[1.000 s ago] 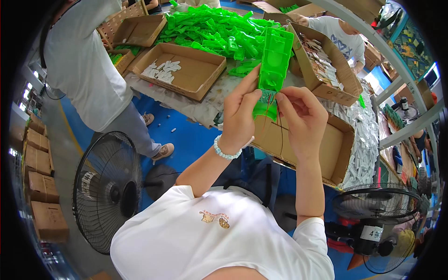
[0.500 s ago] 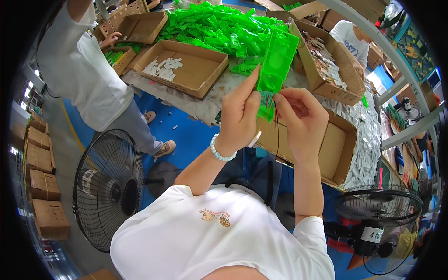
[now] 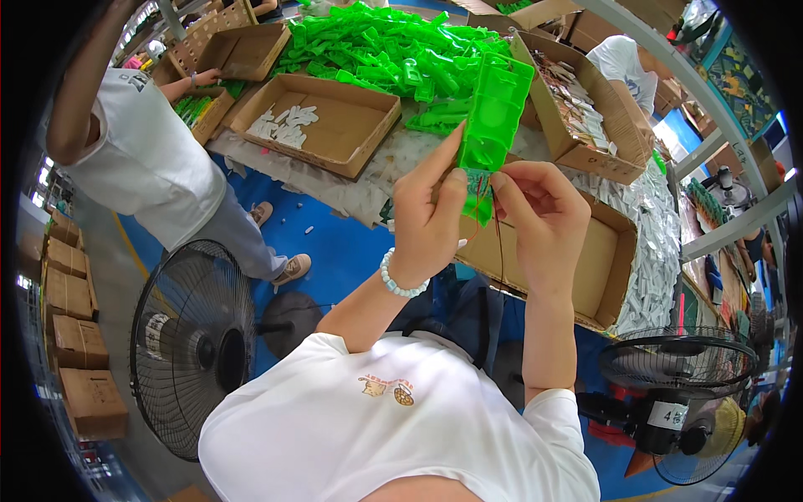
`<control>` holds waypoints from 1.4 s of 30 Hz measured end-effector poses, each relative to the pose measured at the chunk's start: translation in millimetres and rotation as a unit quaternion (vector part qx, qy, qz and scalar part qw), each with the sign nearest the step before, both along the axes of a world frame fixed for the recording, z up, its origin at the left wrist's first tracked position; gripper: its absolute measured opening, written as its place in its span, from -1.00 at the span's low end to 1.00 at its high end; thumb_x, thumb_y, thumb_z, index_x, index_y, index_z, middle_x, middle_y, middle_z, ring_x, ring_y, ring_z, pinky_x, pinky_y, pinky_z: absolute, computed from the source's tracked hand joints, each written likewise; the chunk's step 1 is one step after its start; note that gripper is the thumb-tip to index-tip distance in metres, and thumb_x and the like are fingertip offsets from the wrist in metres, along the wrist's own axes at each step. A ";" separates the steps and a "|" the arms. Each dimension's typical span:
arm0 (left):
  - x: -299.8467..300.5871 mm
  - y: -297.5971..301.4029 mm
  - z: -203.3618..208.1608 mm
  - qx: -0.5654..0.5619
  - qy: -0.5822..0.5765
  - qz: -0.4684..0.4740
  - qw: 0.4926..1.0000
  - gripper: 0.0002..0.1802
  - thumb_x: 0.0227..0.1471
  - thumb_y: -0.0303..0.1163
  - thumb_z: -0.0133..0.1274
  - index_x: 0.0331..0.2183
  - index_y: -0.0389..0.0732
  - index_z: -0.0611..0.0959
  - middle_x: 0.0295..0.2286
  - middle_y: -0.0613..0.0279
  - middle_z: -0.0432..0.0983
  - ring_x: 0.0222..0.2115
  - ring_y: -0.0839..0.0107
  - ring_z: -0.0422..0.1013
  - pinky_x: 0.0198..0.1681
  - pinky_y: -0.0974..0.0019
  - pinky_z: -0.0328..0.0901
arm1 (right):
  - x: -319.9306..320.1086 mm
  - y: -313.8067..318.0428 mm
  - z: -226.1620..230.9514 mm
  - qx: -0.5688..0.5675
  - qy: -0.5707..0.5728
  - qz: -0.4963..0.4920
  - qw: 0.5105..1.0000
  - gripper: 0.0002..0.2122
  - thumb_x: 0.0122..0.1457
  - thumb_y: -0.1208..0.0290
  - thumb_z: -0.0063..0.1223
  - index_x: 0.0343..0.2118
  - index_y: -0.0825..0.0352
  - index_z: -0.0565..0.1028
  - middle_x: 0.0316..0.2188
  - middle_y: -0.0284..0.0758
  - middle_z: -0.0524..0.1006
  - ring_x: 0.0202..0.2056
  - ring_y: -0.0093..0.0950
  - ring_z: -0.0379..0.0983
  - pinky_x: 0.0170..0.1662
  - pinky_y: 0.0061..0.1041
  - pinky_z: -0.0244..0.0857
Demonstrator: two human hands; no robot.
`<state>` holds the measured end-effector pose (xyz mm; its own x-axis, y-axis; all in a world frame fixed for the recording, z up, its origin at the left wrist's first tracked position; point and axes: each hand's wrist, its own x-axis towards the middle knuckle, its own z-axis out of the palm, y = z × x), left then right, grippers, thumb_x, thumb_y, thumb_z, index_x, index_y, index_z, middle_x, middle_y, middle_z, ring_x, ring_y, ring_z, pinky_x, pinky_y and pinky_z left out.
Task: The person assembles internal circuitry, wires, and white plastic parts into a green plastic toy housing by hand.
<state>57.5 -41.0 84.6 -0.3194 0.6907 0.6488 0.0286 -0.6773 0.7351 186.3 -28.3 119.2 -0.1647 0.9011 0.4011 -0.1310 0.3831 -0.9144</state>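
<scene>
My left hand (image 3: 421, 224) is closed around the lower part of a long bright green plastic housing (image 3: 495, 105), which points away from me. Across the housing, between my two thumbs, lies a small green circuit board (image 3: 477, 179) with thin red and dark wires (image 3: 502, 255) hanging down from it. The thumb and fingertips of my right hand (image 3: 548, 213) are pinched together at the right edge of that board, by the wires. Exactly what they grip is too small to make out.
Behind the housing is a heap of green plastic parts (image 3: 376, 46). Cardboard trays stand around: one with white pieces (image 3: 351, 155), one with wired parts (image 3: 598, 163), one below my hands (image 3: 606, 268). Fans flank me left (image 3: 196, 343) and right (image 3: 682, 360). Co-workers stand at left (image 3: 159, 159) and far right.
Both hands stay at the board, with little change in grip. The view has shifted slightly, and the co-worker at left has lowered and moved an arm.
</scene>
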 end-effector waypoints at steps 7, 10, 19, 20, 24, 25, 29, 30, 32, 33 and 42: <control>1.2 -0.1 7.9 -0.018 -0.155 -0.098 0.983 -0.53 0.11 -0.61 -0.23 0.07 -0.46 0.44 -0.09 0.03 0.52 -0.13 0.45 0.45 -0.04 0.39 0.32 | 3.9 16.0 -6.6 0.064 0.008 0.027 0.998 -0.87 0.09 0.62 0.18 -0.29 0.48 0.53 -0.42 -0.36 0.57 -0.37 -0.65 0.48 -0.22 -0.61 0.40; 0.2 -0.3 3.4 -0.028 -0.153 -0.101 0.983 -0.53 0.12 -0.61 -0.24 0.07 -0.46 0.44 -0.08 0.03 0.51 -0.11 0.46 0.44 -0.03 0.38 0.32 | 2.4 10.4 -3.4 -0.006 0.076 0.073 0.994 -0.80 0.09 0.61 0.19 -0.20 0.49 0.55 -0.35 -0.32 0.59 -0.31 -0.60 0.49 -0.13 -0.56 0.40; 3.6 -3.3 -1.5 -0.055 -0.135 -0.101 0.984 -0.52 0.07 -0.61 -0.22 0.04 -0.53 0.43 -0.06 -0.03 0.47 -0.13 0.39 0.46 -0.06 0.36 0.36 | 10.9 10.1 -10.8 -0.017 0.028 0.068 0.997 -0.79 0.10 0.63 0.15 -0.17 0.52 0.57 -0.30 -0.26 0.61 -0.27 -0.56 0.53 -0.18 -0.58 0.42; 3.1 -2.1 -4.3 -0.044 -0.125 -0.093 0.987 -0.53 0.10 -0.58 -0.21 0.05 -0.50 0.44 -0.08 0.02 0.50 -0.13 0.44 0.45 -0.05 0.38 0.34 | 10.0 9.6 -13.4 -0.023 0.041 0.063 0.997 -0.80 0.09 0.63 0.16 -0.19 0.52 0.57 -0.31 -0.25 0.61 -0.28 -0.56 0.53 -0.19 -0.59 0.41; 2.3 2.8 -2.5 -0.078 -0.152 -0.140 0.975 -0.54 0.13 -0.54 -0.21 0.06 -0.46 0.44 -0.11 0.07 0.52 -0.13 0.47 0.44 -0.05 0.41 0.32 | 11.9 16.9 -14.5 -0.042 0.036 0.054 0.997 -0.79 0.09 0.58 0.18 -0.20 0.50 0.58 -0.31 -0.27 0.61 -0.31 -0.57 0.53 -0.21 -0.61 0.40; 2.1 5.7 -0.2 -0.084 -0.153 -0.141 0.975 -0.54 0.13 -0.54 -0.21 0.06 -0.46 0.44 -0.11 0.07 0.52 -0.13 0.47 0.44 -0.05 0.41 0.32 | 10.3 18.6 -16.0 -0.047 0.037 0.053 0.997 -0.79 0.09 0.58 0.18 -0.20 0.50 0.58 -0.31 -0.27 0.61 -0.31 -0.57 0.53 -0.21 -0.61 0.40; 0.0 17.7 19.1 -0.071 -0.252 -0.231 0.937 -0.51 0.13 -0.54 -0.24 0.10 -0.47 0.36 -0.09 -0.01 0.49 -0.19 0.27 0.51 -0.14 0.32 0.43 | 21.7 32.7 -25.2 -0.006 0.041 0.013 0.999 -0.76 0.12 0.50 0.15 -0.14 0.44 0.56 -0.39 -0.33 0.61 -0.41 -0.62 0.49 -0.29 -0.67 0.37; -1.5 22.1 22.4 -0.048 -0.250 -0.255 0.933 -0.50 0.13 -0.56 -0.25 0.11 -0.48 0.32 -0.07 -0.04 0.47 -0.18 0.21 0.52 -0.13 0.29 0.44 | 36.0 34.5 -25.6 -0.054 -0.028 0.027 0.998 -0.73 0.14 0.49 0.14 -0.09 0.41 0.54 -0.46 -0.36 0.59 -0.45 -0.65 0.46 -0.35 -0.69 0.33; -1.6 24.2 25.7 -0.021 -0.246 -0.285 0.926 -0.49 0.13 -0.59 -0.26 0.13 -0.49 0.29 -0.05 -0.07 0.45 -0.18 0.16 0.52 -0.13 0.26 0.45 | 46.5 27.2 -33.0 -0.139 -0.088 0.084 0.983 -0.69 0.17 0.45 0.12 -0.01 0.36 0.50 -0.57 -0.43 0.53 -0.53 -0.70 0.40 -0.47 -0.71 0.25; 1.0 23.5 27.4 -0.025 -0.228 -0.259 0.938 -0.49 0.12 -0.59 -0.26 0.13 -0.50 0.28 -0.06 -0.11 0.44 -0.15 0.07 0.50 -0.11 0.14 0.45 | 42.0 17.9 -35.8 -0.172 -0.080 0.125 0.974 -0.66 0.18 0.43 0.12 0.03 0.33 0.47 -0.62 -0.47 0.49 -0.57 -0.72 0.36 -0.53 -0.71 0.20; 6.4 24.0 3.7 -0.037 -0.153 -0.194 0.968 -0.41 0.17 -0.55 -0.17 0.21 -0.39 0.13 0.03 -0.11 0.34 -0.08 0.10 0.44 -0.05 0.06 0.42 | 25.1 10.0 -61.5 -0.079 -0.114 -0.068 0.988 -0.81 0.16 0.50 0.12 -0.18 0.40 0.52 -0.55 -0.31 0.55 -0.52 -0.55 0.48 -0.40 -0.56 0.36</control>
